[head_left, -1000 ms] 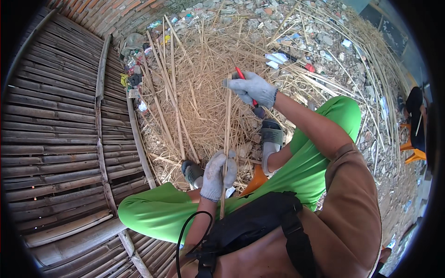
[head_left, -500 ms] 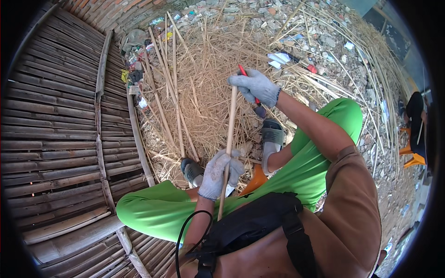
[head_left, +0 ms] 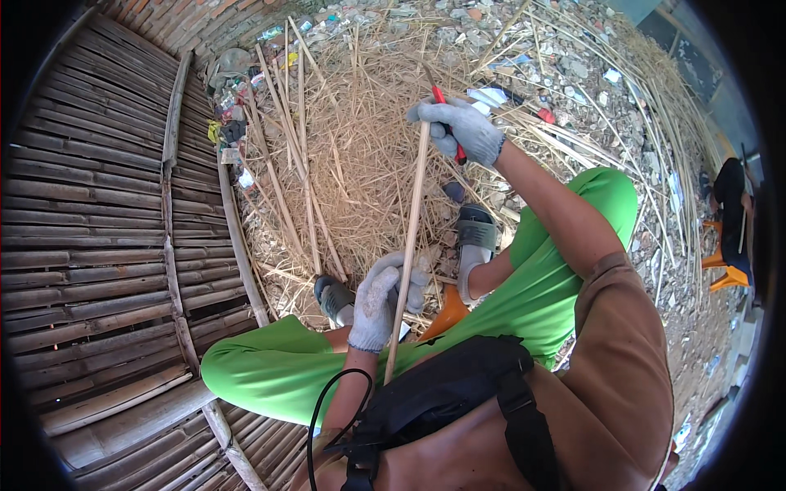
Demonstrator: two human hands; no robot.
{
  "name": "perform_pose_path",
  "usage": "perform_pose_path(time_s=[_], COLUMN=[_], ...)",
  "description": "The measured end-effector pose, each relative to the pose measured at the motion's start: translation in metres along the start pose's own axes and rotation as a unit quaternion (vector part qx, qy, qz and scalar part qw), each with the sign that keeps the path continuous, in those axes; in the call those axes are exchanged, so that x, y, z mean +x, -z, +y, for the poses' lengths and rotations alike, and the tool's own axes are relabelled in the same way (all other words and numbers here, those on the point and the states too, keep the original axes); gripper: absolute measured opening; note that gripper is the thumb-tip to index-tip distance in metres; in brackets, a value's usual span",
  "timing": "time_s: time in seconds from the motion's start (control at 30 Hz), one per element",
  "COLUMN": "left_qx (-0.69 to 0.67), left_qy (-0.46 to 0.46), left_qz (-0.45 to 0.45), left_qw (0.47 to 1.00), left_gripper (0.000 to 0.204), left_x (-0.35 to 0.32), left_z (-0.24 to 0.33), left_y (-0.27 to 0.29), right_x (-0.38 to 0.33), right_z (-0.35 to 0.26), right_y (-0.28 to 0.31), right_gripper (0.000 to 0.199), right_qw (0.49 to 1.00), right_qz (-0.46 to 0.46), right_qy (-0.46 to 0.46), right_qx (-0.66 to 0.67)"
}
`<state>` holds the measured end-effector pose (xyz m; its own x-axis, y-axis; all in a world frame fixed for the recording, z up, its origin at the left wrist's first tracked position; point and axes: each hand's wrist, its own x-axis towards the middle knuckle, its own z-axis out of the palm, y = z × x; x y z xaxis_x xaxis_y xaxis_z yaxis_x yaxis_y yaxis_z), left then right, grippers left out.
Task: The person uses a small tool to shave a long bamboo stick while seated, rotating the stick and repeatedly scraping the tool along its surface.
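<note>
Bamboo strip (head_left: 414, 204), pale and long, sits mid-view; its far end is at the right hand (head_left: 465, 129), it passes the left hand (head_left: 374, 307), and its near end reaches the black bag at the person's waist; biggest first: stony ground (head_left: 573, 69) with rubble and litter across the far and right side; bamboo-slat panel (head_left: 90, 245), dark and weathered, filling the left side; heap of straw-coloured shavings (head_left: 360, 147) beyond the feet; bright green trousers (head_left: 524, 299), knees spread wide; brick wall (head_left: 176, 24) at upper left; black bag (head_left: 446, 380) with straps, a thin black cable looping beside it; another person (head_left: 731, 204) in dark clothing at the right rim, on an orange seat (head_left: 727, 278); loose bamboo strips (head_left: 291, 155) lying lengthwise along the left of the heap; both hands in pale knit gloves; right fingers clamped on the red knife handle, thumb side at the strip's far end, firmness of contact there unclear; left fingers curled behind the strip near its lower part, some showing on its right side; cannot tell whether they press on it; dark sandals (head_left: 476, 229) on both feet, one either side of the strip; red-handled knife (head_left: 449, 119) slants up and left from the right fist, blade thin and blurry against the shavings; small red scrap (head_left: 546, 115) on the rubble, right of a white paper piece (head_left: 489, 96).
</note>
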<state>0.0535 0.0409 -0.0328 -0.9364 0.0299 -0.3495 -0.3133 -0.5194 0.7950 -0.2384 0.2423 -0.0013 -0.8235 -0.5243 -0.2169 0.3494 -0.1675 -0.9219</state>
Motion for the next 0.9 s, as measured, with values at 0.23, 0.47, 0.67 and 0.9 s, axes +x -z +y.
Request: perform_pose_path(time_s=[0.23, 0.47, 0.67, 0.9], left_qx=[0.291, 0.496, 0.131, 0.138], left_qy=[-0.09, -0.177, -0.011, -0.027], left_qz=[0.044, 0.04, -0.001, 0.017], left_qw=[0.952, 0.849, 0.991, 0.99], left_gripper=[0.05, 0.042, 0.043, 0.047], left_x=[-0.006, -0.002, -0.007, -0.005], left_z=[0.007, 0.014, 0.015, 0.008], left_y=[-0.009, -0.008, -0.006, -0.007], right_x=[-0.001, -0.001, 0.002, 0.003], right_z=[-0.004, 0.001, 0.003, 0.005], right_y=[-0.004, -0.005, -0.003, -0.002], right_gripper=[0.034, 0.039, 0.04, 0.039], right_qw=[0.998, 0.997, 0.996, 0.994], right_qz=[0.02, 0.042, 0.035, 0.045], right_qy=[0.009, 0.001, -0.007, -0.012], right_qx=[-0.054, -0.061, -0.086, -0.101])
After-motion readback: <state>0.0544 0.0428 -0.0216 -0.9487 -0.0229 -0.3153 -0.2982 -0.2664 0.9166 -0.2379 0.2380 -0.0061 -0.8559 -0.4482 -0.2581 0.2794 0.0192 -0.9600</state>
